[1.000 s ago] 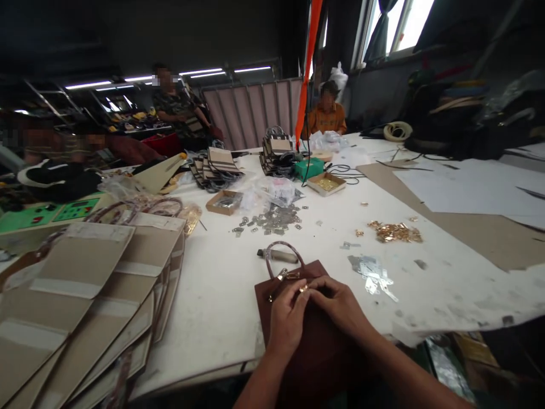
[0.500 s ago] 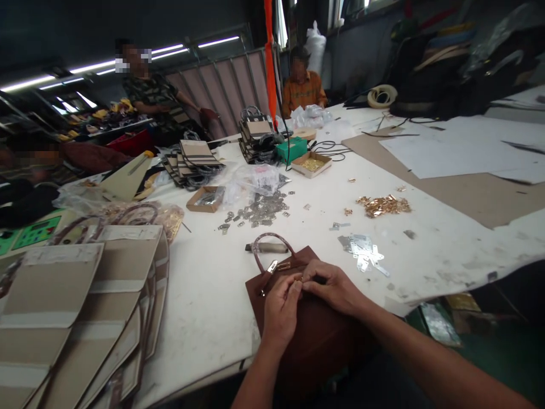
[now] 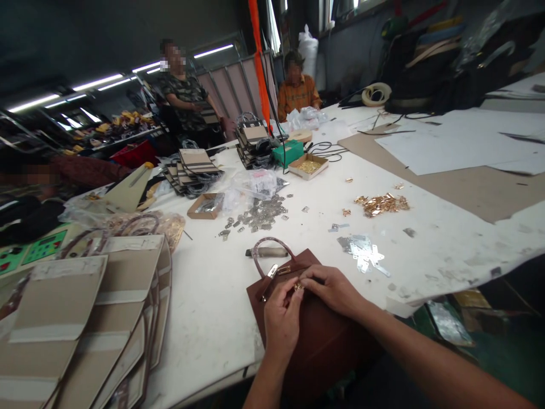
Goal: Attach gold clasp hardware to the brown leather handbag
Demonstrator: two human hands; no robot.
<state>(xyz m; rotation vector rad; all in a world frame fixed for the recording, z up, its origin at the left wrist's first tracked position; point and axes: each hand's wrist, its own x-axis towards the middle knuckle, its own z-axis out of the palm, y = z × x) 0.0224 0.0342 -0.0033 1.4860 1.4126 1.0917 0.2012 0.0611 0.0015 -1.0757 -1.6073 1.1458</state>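
Note:
A brown handbag panel (image 3: 327, 346) with a looped handle (image 3: 275, 241) and gold-coloured metal fittings (image 3: 269, 278) lies over the table's front edge. Above it, my left hand (image 3: 281, 324) is closed, with small gold-coloured metal pieces (image 3: 298, 286) between thumb and fingers. My right hand (image 3: 334, 288) is pinched at the same spot, its fingertips close to those pieces. Whether the right fingers hold one is too small to tell. Behind the handle lies a dark tool with a pale grip (image 3: 272, 251).
Silver plates (image 3: 364, 253), gold-coloured pieces (image 3: 383, 204) and grey metal plates (image 3: 264, 213) lie on the white table (image 3: 204, 301). Beige panels (image 3: 55, 301) are stacked at left. Boxes and bags stand farther back. One person (image 3: 185, 94) stands; another person (image 3: 298, 91) sits across the table.
My view has shifted slightly. The fingers of both hands have parted a little, so the gold-coloured pieces in my left hand show more. The standing person is more upright.

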